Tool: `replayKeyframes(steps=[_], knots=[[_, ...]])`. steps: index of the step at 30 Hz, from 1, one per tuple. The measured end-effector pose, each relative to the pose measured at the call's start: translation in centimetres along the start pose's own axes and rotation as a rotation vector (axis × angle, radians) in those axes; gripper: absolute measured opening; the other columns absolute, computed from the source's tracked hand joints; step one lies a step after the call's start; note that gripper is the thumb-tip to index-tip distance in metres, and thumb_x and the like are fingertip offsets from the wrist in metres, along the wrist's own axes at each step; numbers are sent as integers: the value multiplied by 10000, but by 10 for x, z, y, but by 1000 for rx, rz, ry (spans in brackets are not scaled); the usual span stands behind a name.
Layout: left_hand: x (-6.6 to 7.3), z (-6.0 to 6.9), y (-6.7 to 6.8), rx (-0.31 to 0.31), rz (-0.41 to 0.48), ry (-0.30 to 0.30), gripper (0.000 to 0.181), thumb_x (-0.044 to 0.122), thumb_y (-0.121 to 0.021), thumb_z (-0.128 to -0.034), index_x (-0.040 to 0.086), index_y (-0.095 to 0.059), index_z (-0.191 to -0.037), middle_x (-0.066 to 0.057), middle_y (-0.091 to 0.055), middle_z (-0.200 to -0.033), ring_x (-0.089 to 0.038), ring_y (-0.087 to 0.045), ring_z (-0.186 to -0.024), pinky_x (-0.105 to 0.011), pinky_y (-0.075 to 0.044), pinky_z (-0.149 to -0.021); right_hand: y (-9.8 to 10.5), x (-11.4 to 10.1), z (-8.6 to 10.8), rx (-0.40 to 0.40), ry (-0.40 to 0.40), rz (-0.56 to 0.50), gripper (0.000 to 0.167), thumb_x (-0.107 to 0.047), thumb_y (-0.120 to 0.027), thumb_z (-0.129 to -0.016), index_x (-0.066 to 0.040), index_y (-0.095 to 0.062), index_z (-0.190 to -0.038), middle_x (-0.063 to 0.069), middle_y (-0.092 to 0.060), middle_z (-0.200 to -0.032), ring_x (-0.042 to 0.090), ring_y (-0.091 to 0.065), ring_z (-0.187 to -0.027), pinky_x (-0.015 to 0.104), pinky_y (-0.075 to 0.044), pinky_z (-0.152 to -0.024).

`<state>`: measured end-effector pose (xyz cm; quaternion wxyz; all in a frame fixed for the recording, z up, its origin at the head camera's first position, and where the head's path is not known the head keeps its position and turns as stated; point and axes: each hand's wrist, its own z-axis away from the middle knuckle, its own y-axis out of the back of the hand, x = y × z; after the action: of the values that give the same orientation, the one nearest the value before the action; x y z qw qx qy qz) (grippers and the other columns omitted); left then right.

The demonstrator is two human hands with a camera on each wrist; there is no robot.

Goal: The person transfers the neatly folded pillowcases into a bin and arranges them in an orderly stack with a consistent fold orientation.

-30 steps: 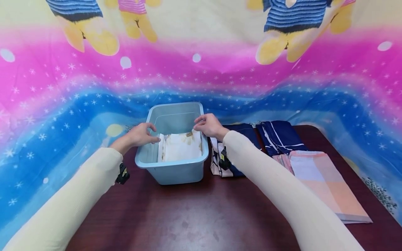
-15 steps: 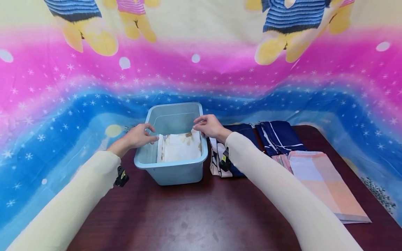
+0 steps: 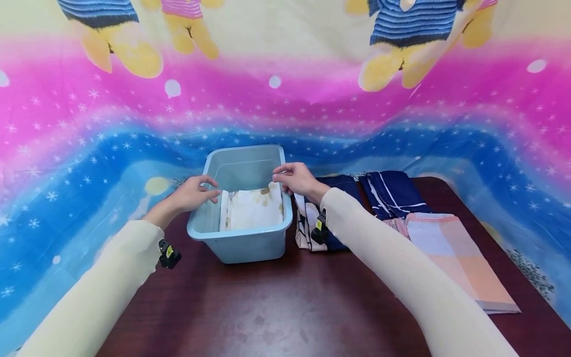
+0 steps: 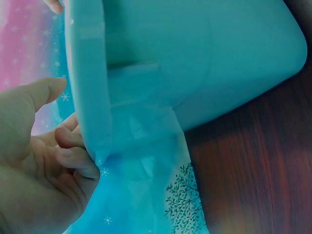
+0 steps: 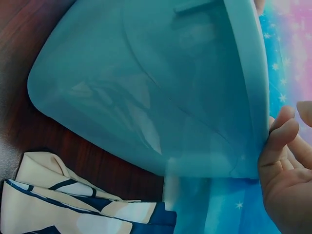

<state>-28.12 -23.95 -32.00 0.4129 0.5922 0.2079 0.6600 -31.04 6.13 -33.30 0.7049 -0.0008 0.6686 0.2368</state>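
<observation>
A light blue plastic bin [image 3: 250, 248] stands on the table, with a folded white cloth [image 3: 254, 210] patterned in brown inside it. Over the bin's left side is my left hand [image 3: 192, 193], thumb and fingers apart, the thumb tip close to the cloth's left edge. In the left wrist view its lower fingers [image 4: 78, 161] bend beside the rim. My right hand [image 3: 296, 178] is at the right rim, its thumb and forefinger near the cloth's far right corner. The right wrist view shows fingers [image 5: 282, 129] loosely bent by the rim; whether they touch cloth is hidden.
Right of the bin lies a folded navy and beige cloth [image 3: 308, 228], partly behind my right wrist. A folded navy cloth [image 3: 392, 193] lies farther back. Nearer is a folded peach and white checked cloth [image 3: 459, 253]. A printed curtain [image 3: 321, 114] hangs behind the table [image 3: 250, 307].
The head view has shifted slightly to the right. My left thumb has drawn a little back from the cloth's edge; the right hand and the bin stay almost still.
</observation>
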Motion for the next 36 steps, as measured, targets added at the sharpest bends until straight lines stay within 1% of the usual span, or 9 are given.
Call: replayKeyframes(steps=[4, 6, 8, 11, 15, 19, 24, 30, 36], knots=[[-1, 2, 2, 3, 28, -15, 464, 332, -491, -1066, 13, -458, -1403, -236, -710, -1204, -394, -594, -1261, -405, -488, -898, -2, -1, 1, 8, -5, -34, 269, -203, -580, -1037, -79, -644, -1267, 62, -723, -1029, 139, -586, -687, 378, -511, -748], [-1, 3, 3, 6, 35, -26, 465, 325, -495, -1066, 10, -457, -1405, -241, -709, -1204, -389, -622, -1194, -405, -501, -889, -1, -1, 2, 9, -3, -45, 266, -201, -575, -1039, -79, -645, -1265, 85, -725, -1074, 145, -594, -702, 395, -515, -767], [0, 5, 5, 10, 32, -35, 470, 328, -500, -1064, 10, -459, -1407, -237, -712, -1200, -362, -646, -1114, -375, -509, -845, 0, -2, 4, 4, 0, -51, 267, -208, -568, -1043, -86, -644, -1268, 98, -719, -1111, 160, -604, -734, 387, -517, -769], [2, 8, 7, 12, 43, -43, 458, 321, -507, -1063, 17, -465, -1403, -238, -712, -1189, -294, -645, -904, -334, -492, -731, 2, -2, 7, -8, 2, -67, 278, -218, -558, -1049, -91, -638, -1283, 111, -707, -1160, 218, -638, -827, 340, -524, -752], [6, 13, 9, 15, 68, -56, 428, 299, -507, -1064, 32, -466, -1396, -230, -709, -1171, -236, -607, -765, -319, -484, -651, 6, -1, 13, -21, 4, -77, 296, -235, -539, -1058, -96, -628, -1304, 121, -690, -1221, 279, -667, -957, 282, -541, -750], [12, 22, 6, 59, 61, -95, 408, 291, -510, -1065, 39, -478, -1383, -208, -717, -1133, -254, -638, -801, -320, -498, -638, 10, 3, 18, -17, 22, -76, 317, -250, -524, -1065, -98, -616, -1328, 136, -678, -1262, 236, -673, -962, 274, -555, -780], [20, 33, -2, 132, 20, -146, 378, 289, -513, -1064, 59, -507, -1364, -166, -731, -1085, -254, -664, -887, -334, -512, -732, 18, 10, 23, -2, 35, -85, 367, -250, -521, -1067, -66, -586, -1378, 178, -655, -1302, 158, -657, -898, 254, -545, -767], [27, 42, -11, 155, 38, -173, 354, 285, -518, -1063, 70, -527, -1344, -161, -734, -1092, -263, -661, -919, -352, -519, -761, 28, 19, 32, 24, 32, -71, 344, -247, -518, -1067, -70, -601, -1350, 157, -673, -1251, 171, -665, -885, 252, -540, -733], [33, 48, -16, 156, 42, -184, 341, 284, -527, -1060, 85, -535, -1338, -131, -743, -1089, -234, -656, -912, -348, -527, -791, 36, 26, 44, 25, 38, -20, 334, -252, -522, -1066, -79, -611, -1338, 133, -680, -1226, 194, -664, -905, 276, -549, -769]])
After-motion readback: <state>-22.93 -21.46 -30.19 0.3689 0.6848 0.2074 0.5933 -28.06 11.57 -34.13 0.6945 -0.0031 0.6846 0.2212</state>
